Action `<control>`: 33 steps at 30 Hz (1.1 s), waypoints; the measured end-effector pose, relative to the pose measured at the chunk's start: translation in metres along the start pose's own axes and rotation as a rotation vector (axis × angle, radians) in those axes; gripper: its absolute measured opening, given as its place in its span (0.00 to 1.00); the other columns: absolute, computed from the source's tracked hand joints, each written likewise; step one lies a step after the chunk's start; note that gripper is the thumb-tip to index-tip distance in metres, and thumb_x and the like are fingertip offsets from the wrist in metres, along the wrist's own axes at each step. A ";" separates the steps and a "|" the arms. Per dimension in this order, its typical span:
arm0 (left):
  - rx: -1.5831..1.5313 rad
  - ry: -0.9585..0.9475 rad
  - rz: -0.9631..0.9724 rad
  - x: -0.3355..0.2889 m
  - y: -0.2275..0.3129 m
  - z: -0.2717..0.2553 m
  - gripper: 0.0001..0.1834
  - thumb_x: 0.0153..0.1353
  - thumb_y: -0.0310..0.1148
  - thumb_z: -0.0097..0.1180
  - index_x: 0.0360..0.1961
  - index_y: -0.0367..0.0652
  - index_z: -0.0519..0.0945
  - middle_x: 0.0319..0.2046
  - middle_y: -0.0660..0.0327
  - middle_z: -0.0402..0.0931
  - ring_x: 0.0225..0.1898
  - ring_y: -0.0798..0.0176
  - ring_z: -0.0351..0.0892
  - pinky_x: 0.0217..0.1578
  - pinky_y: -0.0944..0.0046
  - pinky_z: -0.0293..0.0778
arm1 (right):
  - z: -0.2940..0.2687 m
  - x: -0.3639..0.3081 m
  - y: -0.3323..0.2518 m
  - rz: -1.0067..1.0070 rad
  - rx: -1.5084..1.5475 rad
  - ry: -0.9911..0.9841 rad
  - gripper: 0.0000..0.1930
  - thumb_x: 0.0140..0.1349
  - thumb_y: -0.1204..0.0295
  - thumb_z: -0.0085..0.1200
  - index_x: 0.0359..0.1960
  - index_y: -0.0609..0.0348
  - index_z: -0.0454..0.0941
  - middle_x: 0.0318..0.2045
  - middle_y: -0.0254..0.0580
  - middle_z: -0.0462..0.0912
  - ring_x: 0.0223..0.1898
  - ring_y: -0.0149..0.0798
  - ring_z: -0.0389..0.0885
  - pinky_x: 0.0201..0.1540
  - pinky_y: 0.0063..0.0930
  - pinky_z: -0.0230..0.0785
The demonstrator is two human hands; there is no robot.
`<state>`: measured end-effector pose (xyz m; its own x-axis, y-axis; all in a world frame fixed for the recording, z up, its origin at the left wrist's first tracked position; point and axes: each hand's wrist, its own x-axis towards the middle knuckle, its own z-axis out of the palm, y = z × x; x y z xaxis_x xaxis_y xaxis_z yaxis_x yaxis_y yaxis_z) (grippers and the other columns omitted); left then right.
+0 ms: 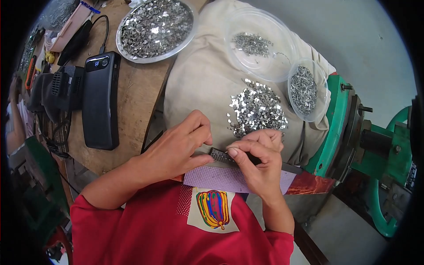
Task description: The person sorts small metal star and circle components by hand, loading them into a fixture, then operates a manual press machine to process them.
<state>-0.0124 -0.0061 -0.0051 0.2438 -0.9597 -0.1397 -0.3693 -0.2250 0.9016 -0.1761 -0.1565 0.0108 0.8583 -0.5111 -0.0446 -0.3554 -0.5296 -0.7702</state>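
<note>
Over the lap, pinching hands (pixel 221 150)

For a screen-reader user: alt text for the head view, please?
Two bare hands, left hand and right hand, pinch a small dark toothed strip over a cloth strewn with a pile of shiny metal bits; a metal tray and clear bowls hold more.

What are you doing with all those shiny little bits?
A person in a red shirt holds a small dark toothed strip between the left hand and the right hand, close to the body. Just beyond the hands, a pile of shiny metal pieces lies on a beige cloth. More pieces fill a metal tray and two clear bowls.
</note>
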 end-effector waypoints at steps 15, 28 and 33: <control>0.006 -0.001 0.042 -0.002 -0.001 0.000 0.17 0.50 0.26 0.70 0.35 0.36 0.72 0.44 0.55 0.66 0.39 0.54 0.78 0.38 0.58 0.76 | 0.008 0.006 -0.015 0.025 -0.213 -0.090 0.06 0.48 0.65 0.71 0.30 0.45 0.89 0.35 0.25 0.74 0.45 0.37 0.65 0.52 0.36 0.49; -0.021 0.048 0.101 -0.002 -0.002 0.003 0.17 0.49 0.25 0.69 0.32 0.36 0.70 0.43 0.54 0.66 0.38 0.51 0.77 0.38 0.55 0.75 | 0.009 0.006 -0.014 0.033 -0.233 -0.101 0.08 0.48 0.63 0.72 0.31 0.43 0.90 0.33 0.25 0.74 0.45 0.36 0.64 0.51 0.37 0.49; 0.014 0.004 0.093 -0.003 0.000 0.000 0.18 0.51 0.27 0.68 0.35 0.34 0.69 0.43 0.51 0.64 0.42 0.45 0.75 0.41 0.50 0.73 | 0.010 0.007 -0.014 0.012 -0.255 -0.085 0.07 0.47 0.62 0.72 0.29 0.43 0.89 0.32 0.25 0.73 0.45 0.37 0.64 0.50 0.37 0.49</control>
<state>-0.0133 -0.0035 -0.0049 0.2111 -0.9760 -0.0538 -0.4027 -0.1370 0.9050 -0.1616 -0.1458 0.0152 0.8778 -0.4651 -0.1146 -0.4381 -0.6826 -0.5849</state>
